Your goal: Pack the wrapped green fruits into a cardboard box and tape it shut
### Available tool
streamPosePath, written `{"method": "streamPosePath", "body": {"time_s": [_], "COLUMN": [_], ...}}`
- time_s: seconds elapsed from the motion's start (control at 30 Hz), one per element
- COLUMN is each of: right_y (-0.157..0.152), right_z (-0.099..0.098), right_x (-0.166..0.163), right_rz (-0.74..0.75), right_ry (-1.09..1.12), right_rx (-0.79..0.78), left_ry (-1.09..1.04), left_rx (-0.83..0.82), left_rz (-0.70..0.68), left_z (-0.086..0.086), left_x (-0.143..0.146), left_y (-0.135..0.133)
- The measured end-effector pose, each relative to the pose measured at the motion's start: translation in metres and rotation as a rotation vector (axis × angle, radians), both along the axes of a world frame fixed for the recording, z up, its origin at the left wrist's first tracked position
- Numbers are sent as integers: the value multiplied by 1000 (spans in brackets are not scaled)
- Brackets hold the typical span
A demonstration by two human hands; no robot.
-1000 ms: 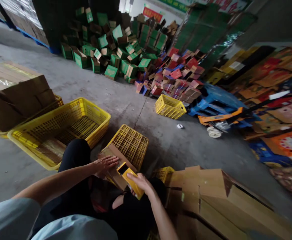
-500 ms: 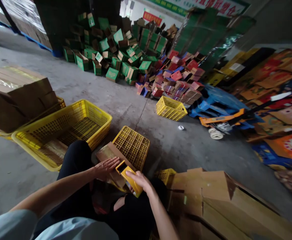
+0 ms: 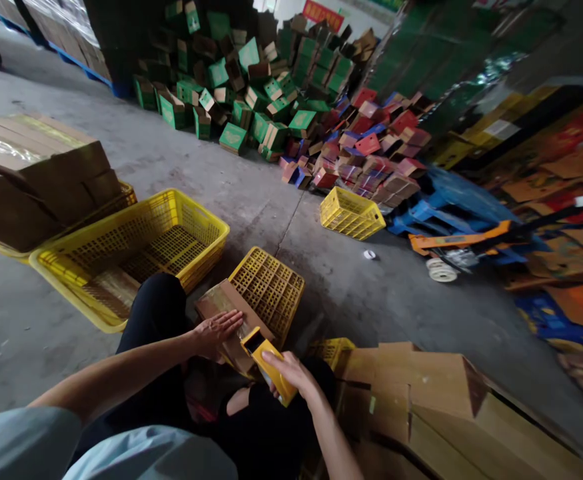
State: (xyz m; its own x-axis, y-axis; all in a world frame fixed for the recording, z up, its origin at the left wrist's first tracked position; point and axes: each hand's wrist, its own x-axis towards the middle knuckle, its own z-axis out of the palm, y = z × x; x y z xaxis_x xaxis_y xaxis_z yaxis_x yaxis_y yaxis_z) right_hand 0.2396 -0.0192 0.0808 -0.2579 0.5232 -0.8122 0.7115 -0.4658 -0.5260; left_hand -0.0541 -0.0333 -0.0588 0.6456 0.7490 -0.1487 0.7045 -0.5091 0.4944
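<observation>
A small cardboard box (image 3: 214, 299) rests on an upturned yellow plastic crate (image 3: 271, 280) between my knees. My left hand (image 3: 216, 331) lies flat on the top of the box, fingers stretched out over its seam. In my right hand (image 3: 288, 372) is a yellow tape dispenser (image 3: 266, 363), fingers wrapped round its body. The dispenser's dark front end touches or hovers just over the box's near right part; I cannot tell which. The underside of the box is hidden by my hands and legs.
To the left, a large yellow basket (image 3: 204, 250) holds a taped cardboard box (image 3: 114, 290). Flattened cardboard boxes (image 3: 431, 380) are stacked at the right, and more cardboard (image 3: 31, 150) lies far left. Beyond stand a small yellow crate (image 3: 354, 223), a pallet jack (image 3: 466, 239) and heaped green boxes (image 3: 234, 137).
The view has tilted down and shifted slightly. My left hand stays flat on the box, and my right hand still holds the tape dispenser, which has moved slightly toward the box's right end.
</observation>
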Motion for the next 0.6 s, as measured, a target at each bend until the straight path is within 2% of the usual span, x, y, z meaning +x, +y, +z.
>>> {"method": "streamPosePath", "body": {"time_s": [0.17,0.27,0.37,0.6], "right_y": [-3,-3,0,-1], "right_z": [-3,-3,-1,0], "right_x": [4,5,4,0], "right_rz": [-8,-3,2,8], "right_ry": [13,24,10,-13], "right_rx": [7,0,-4,-9], "left_ry": [14,-126,-242,-248], "left_rx": [0,19,4,-74], "left_rz": [7,-46,-7,25], "left_z": [11,16,20,24], "left_x": [10,19,24,26], "left_y": [-10,-20,-26,-25]}}
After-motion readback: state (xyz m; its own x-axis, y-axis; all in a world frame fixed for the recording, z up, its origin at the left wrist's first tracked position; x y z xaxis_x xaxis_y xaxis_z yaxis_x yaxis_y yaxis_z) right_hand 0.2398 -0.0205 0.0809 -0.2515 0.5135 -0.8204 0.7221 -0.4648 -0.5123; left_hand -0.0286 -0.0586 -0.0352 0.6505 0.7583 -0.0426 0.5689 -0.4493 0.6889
